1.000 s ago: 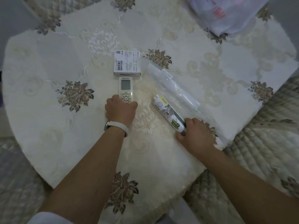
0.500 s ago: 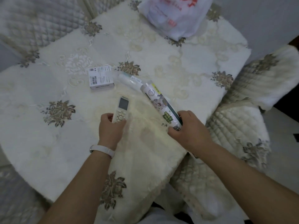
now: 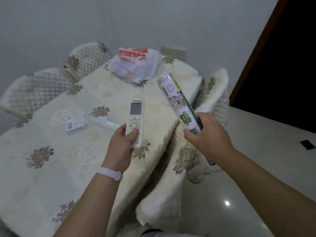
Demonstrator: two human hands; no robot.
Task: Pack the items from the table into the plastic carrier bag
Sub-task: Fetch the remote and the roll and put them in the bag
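Both items have been lifted off the table (image 3: 51,177): the left hand (image 3: 122,147) grips the remote (image 3: 136,115), the right hand (image 3: 207,139) the printed roll (image 3: 177,101), ready for the carrier bag (image 3: 135,65) at twelve o'clock.

This is a home dining room: a bench (image 3: 34,185) draped in a cream, flower-embroidered tablecloth (image 3: 95,93), chairs (image 3: 34,88) in quilted cream fabric covers around it, a glossy pale floor (image 3: 256,151) and a dark wooden door frame (image 3: 258,48).
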